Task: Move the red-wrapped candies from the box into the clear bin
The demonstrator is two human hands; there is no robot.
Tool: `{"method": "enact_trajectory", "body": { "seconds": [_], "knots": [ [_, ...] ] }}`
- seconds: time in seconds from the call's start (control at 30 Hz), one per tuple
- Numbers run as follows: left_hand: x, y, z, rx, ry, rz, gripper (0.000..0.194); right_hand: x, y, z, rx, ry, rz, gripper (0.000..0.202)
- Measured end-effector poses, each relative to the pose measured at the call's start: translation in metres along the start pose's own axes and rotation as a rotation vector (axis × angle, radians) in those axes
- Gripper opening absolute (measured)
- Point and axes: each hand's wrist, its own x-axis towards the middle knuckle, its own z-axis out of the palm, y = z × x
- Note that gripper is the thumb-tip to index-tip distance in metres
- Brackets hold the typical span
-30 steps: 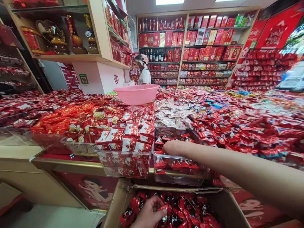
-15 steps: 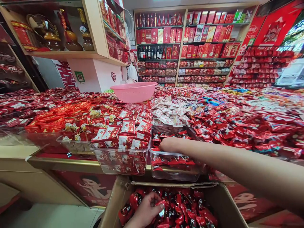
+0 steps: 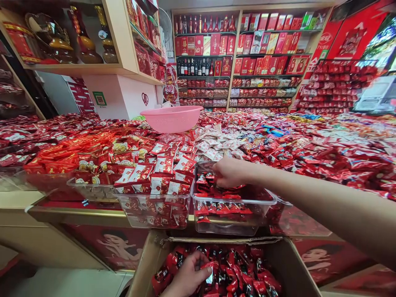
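Note:
My left hand (image 3: 192,273) is down in an open cardboard box (image 3: 297,264) full of shiny red-and-black wrapped candies (image 3: 247,270). Its thumb and fingers close on a red candy packet (image 3: 211,274). My right hand (image 3: 230,173) reaches in from the right over a clear plastic bin (image 3: 229,220), which holds a low layer of the same red candies (image 3: 221,206). The fingers of that hand are curled downward, their tips hidden, so what they hold cannot be made out.
Left of that bin stands another clear bin (image 3: 154,214) heaped with red-and-white packets (image 3: 163,181). A pink basket (image 3: 171,119) rests on the candy piles behind. Red packets (image 3: 309,161) are heaped to the right. Shelves (image 3: 232,62) with bottles and boxes line the back.
My right hand has risen and moved toward the back of the clear bin, showing more of the candies below. My left hand keeps its grip in the box. The view has shifted slightly.

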Motion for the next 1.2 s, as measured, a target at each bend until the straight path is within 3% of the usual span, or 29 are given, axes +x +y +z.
{"method": "enact_trajectory", "body": {
  "seconds": [0.13,0.23,0.37,0.5,0.6,1.0,1.2],
  "knots": [
    [-0.001,0.003,0.001,0.004,-0.005,-0.007,0.025,0.002,-0.004,0.003,0.05,-0.081,0.165,0.03],
    [-0.002,0.007,0.002,-0.008,-0.005,-0.019,0.025,0.012,-0.01,0.011,0.163,-0.242,0.223,0.037],
    [-0.002,0.007,0.001,0.014,0.009,-0.009,0.025,0.025,-0.013,0.019,0.312,-0.493,0.23,0.027],
    [0.0,-0.001,-0.002,0.038,0.004,0.013,0.023,0.03,-0.003,0.024,0.527,-0.651,0.143,0.032],
    [0.001,-0.004,-0.002,0.062,-0.011,0.018,0.022,0.031,0.004,0.027,0.607,-0.649,0.079,0.031],
    [0.0,-0.003,-0.001,0.084,-0.029,0.017,0.026,0.035,-0.006,0.017,0.413,-0.443,0.138,0.026],
    [0.001,-0.008,-0.002,0.091,-0.033,0.016,0.026,0.032,-0.011,0.024,0.486,-0.494,0.162,0.029]
  ]
}}
